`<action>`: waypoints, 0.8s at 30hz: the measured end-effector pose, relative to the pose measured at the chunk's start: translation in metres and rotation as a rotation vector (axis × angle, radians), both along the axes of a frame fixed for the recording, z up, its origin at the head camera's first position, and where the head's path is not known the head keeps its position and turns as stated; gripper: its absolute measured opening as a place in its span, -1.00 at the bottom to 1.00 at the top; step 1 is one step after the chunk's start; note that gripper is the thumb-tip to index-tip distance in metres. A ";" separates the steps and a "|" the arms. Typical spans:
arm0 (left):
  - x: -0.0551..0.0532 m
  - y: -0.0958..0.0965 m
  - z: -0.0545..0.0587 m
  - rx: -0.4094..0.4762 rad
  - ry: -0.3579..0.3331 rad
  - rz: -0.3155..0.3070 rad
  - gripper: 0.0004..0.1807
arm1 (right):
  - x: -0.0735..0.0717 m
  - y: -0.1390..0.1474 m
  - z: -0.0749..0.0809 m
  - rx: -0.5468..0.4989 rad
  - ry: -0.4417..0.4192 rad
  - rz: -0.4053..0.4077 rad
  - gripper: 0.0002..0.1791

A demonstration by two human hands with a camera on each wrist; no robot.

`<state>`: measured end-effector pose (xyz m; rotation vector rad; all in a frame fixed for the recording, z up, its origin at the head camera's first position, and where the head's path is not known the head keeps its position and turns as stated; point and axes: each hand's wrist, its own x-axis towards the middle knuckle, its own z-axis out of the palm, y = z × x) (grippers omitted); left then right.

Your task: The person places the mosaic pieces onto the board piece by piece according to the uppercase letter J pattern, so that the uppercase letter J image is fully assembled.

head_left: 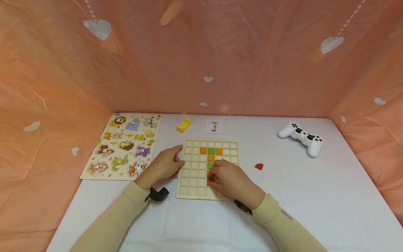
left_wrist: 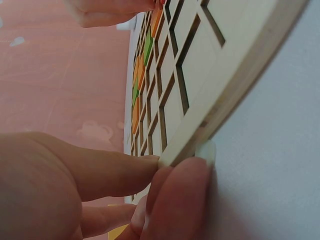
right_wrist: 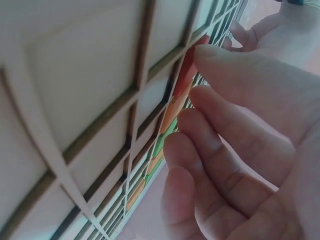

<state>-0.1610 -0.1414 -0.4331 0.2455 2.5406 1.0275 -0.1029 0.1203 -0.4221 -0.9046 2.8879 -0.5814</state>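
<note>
A wooden grid board (head_left: 193,182) lies on the table with orange and green square tiles (head_left: 211,151) set in a T-like line. My left hand (head_left: 165,162) holds the board's left edge, thumb and fingers on the rim (left_wrist: 220,120). At the column's lower end, my right hand (head_left: 231,178) has its thumb on a red tile (right_wrist: 186,67), its index fingertip close by and the other fingers curved. The hand partly hides the red tile's shape. To the board's right lies a loose red quarter-circle tile (head_left: 259,166).
An animal puzzle board (head_left: 105,140) lies at the left. Behind the grid board are a yellow block (head_left: 184,125) and a small pattern card (head_left: 215,126). A white game controller (head_left: 300,138) sits at the right. Pink cloth (head_left: 252,70) hangs behind and at both sides.
</note>
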 end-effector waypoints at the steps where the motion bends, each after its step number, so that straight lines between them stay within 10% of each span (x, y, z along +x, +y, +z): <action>1: 0.000 0.000 0.000 0.000 0.000 0.000 -0.21 | 0.000 0.000 0.001 -0.001 0.000 0.000 -0.92; 24: 0.000 0.000 0.000 0.004 -0.008 0.010 -0.21 | -0.001 0.115 0.016 0.001 0.024 -0.327 -0.88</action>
